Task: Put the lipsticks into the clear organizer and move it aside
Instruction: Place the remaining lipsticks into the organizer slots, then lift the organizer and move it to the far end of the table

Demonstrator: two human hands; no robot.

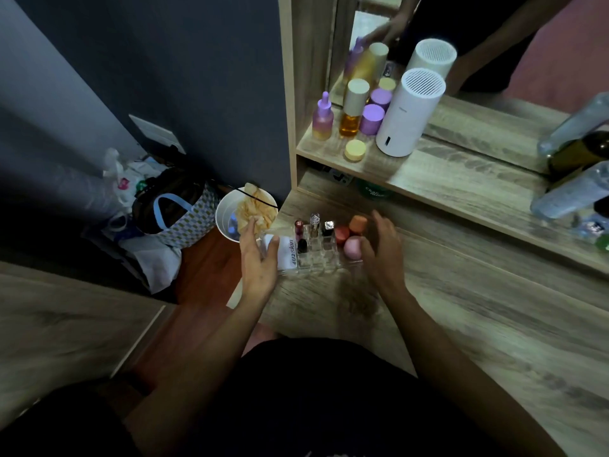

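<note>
Two hands' grip either end of clear organizer [309,255], lipsticks [314,224] upright inside

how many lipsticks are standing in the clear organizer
4 visible: a dark red tube, a clear silver-capped tube and a black-and-silver tube along the back row, a black one in front. The blur may hide others.

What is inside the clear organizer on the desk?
The clear organizer holds several upright lipsticks, a white tube at its left end, and three rounded sponges at its right. The left hand covers part of the left end.
</note>
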